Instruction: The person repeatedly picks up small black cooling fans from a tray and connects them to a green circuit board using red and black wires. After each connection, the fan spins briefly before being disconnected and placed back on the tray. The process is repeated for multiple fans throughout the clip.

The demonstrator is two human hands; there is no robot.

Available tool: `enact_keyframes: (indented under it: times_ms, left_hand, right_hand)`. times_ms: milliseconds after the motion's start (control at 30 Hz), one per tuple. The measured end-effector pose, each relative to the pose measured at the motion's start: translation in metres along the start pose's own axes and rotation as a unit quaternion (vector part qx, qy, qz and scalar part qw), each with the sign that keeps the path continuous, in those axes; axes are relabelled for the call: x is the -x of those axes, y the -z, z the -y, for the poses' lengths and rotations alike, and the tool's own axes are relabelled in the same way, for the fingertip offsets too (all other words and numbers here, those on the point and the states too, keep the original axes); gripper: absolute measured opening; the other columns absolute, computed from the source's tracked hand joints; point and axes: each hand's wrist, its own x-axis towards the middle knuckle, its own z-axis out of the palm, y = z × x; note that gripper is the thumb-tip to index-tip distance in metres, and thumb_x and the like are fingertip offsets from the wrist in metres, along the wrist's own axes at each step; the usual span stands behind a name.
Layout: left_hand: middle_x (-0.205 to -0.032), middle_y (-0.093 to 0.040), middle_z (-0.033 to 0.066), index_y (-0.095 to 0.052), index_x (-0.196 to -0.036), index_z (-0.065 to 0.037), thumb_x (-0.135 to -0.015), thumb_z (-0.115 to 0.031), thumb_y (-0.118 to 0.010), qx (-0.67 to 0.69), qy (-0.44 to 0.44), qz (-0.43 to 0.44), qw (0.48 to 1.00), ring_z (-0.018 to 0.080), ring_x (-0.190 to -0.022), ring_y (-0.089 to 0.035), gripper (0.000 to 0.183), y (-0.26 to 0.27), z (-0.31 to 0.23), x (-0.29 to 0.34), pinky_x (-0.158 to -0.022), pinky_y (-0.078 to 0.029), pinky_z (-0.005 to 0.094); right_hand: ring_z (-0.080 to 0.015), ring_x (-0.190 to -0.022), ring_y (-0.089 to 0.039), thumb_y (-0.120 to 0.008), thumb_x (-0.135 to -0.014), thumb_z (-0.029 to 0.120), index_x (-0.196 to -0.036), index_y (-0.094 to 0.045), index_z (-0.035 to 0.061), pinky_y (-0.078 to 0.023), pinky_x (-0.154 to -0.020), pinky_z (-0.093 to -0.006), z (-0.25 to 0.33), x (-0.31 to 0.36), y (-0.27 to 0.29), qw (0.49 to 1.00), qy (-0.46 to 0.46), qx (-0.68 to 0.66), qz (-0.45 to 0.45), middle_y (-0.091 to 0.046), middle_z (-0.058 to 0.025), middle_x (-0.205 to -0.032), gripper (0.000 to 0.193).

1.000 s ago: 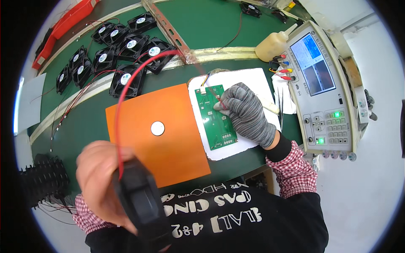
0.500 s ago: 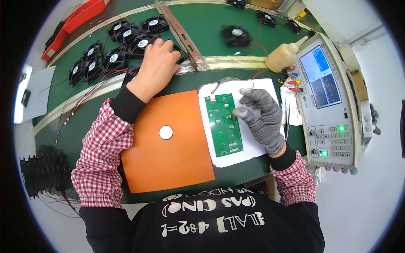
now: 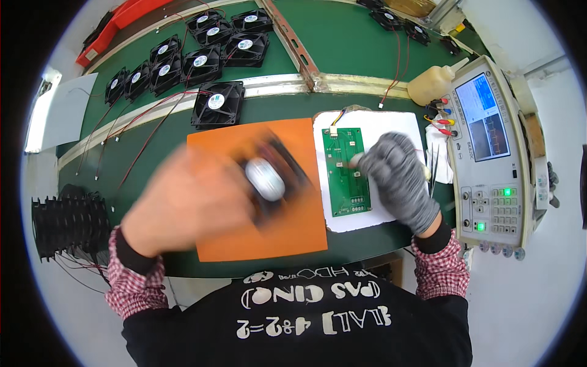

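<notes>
My left hand [image 3: 189, 205], bare and smeared by motion, grips a black cooling fan [image 3: 290, 168] above the orange mat [image 3: 293, 235]. A pale oval smear shows against the fan; whether it is the fan's label or a white disc I cannot tell. On a white pad [image 3: 324, 125] to the right lies a green circuit board [image 3: 345, 192] with a plugged-in cable at its top. Over the board's right edge, my gloved right hand [image 3: 400, 177] has its fingers curled closed, thumb toward the board. What they hold, if anything, is hidden.
Several black fans [image 3: 202, 64] with red wires stand at the back left, one nearer fan [image 3: 217, 104] behind the mat. More fans [image 3: 386, 18] sit far right. A test instrument [image 3: 489, 147] and a squeeze bottle [image 3: 431, 82] line the right; tweezers [image 3: 434, 168] lie beside the pad.
My left hand has come from the back fans to the mat with a fan. The blurred fan at the back right has moved farther back. My right hand's fingers have closed more.
</notes>
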Motion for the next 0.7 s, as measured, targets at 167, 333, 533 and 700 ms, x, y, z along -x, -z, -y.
enact_keyframes:
  times_ms: [167,333,533,700]
  left_hand:
    - [-0.09,-0.055,0.0058,-0.057,-0.086,-0.007,-0.069,-0.009,-0.064,-0.202,0.17,-0.049,0.963,0.0249,-0.082,-0.053,0.019,0.002,0.03,0.03,-0.07,-0.041,0.0377]
    - [-0.099,-0.059,0.0079,-0.055,-0.08,-0.007,-0.071,-0.011,-0.064,-0.039,0.043,-0.041,0.997,0.026,-0.098,-0.061,0.013,-0.021,-0.001,0.01,-0.082,-0.048,0.0397]
    - [-0.122,-0.056,0.0159,-0.052,-0.123,0.0,-0.069,-0.016,-0.078,0.29,0.292,-0.116,0.904,0.0338,-0.117,-0.052,0.062,-0.034,-0.015,-0.001,-0.103,-0.039,0.041]
    - [-0.125,-0.05,0.0186,-0.043,-0.137,0.001,-0.06,-0.029,-0.086,0.116,0.292,-0.026,0.949,0.0365,-0.115,-0.046,0.093,-0.057,-0.042,-0.014,-0.099,-0.037,0.0458]
  right_hand:
    - [-0.0287,-0.088,-0.056,-0.064,-0.073,0.003,-0.093,-0.072,0.0082,-0.048,-0.076,-0.0398,-0.012,-0.001,0.002,0.984,-0.171,0.004,0.051,-0.059,-0.0096,-0.089,0.022]
    - [-0.0224,-0.08,-0.062,-0.075,-0.078,0.008,-0.09,-0.072,0.004,-0.05,-0.072,-0.0327,-0.009,0.007,-0.018,0.89,-0.315,-0.33,0.001,-0.061,-0.0089,-0.084,0.013]
    - [-0.0223,-0.08,-0.059,-0.083,-0.069,0.017,-0.08,-0.069,0.0052,-0.05,-0.072,-0.0345,-0.008,0.013,-0.032,0.922,-0.27,-0.276,-0.018,-0.059,-0.008,-0.083,0.021]
    - [-0.0266,-0.086,-0.055,-0.084,-0.066,0.024,-0.075,-0.065,0.0064,-0.047,-0.077,-0.0388,-0.006,0.006,-0.028,0.96,-0.226,-0.161,0.025,-0.058,-0.0079,-0.087,0.027]
